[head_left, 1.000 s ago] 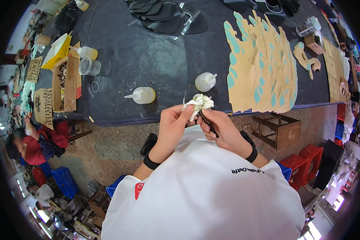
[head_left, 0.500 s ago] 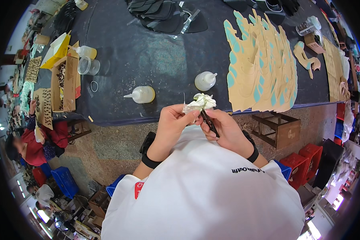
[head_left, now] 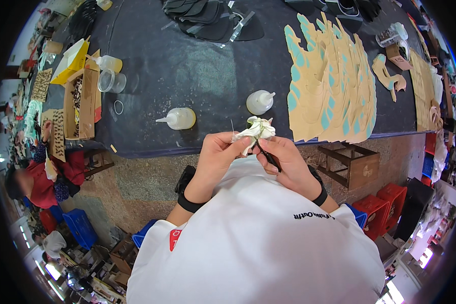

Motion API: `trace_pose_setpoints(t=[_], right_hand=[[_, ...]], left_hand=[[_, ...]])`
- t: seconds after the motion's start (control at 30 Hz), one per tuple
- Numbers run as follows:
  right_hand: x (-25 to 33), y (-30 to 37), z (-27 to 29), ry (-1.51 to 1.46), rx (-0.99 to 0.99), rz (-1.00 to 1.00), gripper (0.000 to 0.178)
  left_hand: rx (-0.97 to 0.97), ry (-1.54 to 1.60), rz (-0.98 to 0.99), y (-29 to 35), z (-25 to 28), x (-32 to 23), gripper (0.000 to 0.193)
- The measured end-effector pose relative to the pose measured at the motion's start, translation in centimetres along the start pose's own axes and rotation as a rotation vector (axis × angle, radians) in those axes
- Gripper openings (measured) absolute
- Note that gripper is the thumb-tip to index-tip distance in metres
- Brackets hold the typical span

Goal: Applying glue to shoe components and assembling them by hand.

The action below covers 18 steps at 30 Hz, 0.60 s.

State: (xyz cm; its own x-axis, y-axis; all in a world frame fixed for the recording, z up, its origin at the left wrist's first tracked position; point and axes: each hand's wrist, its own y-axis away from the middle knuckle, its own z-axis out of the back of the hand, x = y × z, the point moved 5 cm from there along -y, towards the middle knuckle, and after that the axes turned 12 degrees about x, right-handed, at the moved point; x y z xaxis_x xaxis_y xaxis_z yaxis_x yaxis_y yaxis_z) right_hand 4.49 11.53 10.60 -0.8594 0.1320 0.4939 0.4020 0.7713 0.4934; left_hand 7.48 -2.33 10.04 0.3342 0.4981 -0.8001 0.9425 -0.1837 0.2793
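Observation:
Just off the near edge of the dark table, both hands hold a white artificial flower with green tints. My left hand is closed, thumb and fingertips pinching a white petal at the flower's left side. My right hand is closed around a thin dark strip that hangs below the flower; whether the strip is its stem I cannot tell. Fingers hide part of the join. Beyond the hands, a squeeze bottle stands close to the flower, and another squeeze bottle of yellowish liquid is to the left.
Tan cut sheets with teal patches lie overlapped at right. Black flat pieces are stacked at the far side. A cardboard box and a clear tub stand at left. A wooden stool is under the right edge; a person in red sits left.
The flower has turned slightly in my fingers and its petals are shifted. The dark strip is tilted a little more to the right. Both hands keep nearly the same place.

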Motion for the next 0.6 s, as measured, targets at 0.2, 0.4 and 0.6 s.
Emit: trace_pose_setpoints(t=[0.2, 0.4, 0.6], right_hand=[[-0.3, 0.1, -0.1, -0.013, 0.01, 0.008, 0.022], [-0.3, 0.3, -0.2, 0.021, -0.008, 0.018, 0.022], [0.1, 0.4, -0.6, -0.016, 0.02, 0.007, 0.026]], left_hand=[[0.007, 0.177, 0.009, 0.2, -0.5, 0.1, 0.017], [0.016, 0.256, 0.014, 0.1, -0.7, 0.1, 0.017], [-0.028, 0.273, 0.062, 0.1, -1.5, -0.5, 0.014]])
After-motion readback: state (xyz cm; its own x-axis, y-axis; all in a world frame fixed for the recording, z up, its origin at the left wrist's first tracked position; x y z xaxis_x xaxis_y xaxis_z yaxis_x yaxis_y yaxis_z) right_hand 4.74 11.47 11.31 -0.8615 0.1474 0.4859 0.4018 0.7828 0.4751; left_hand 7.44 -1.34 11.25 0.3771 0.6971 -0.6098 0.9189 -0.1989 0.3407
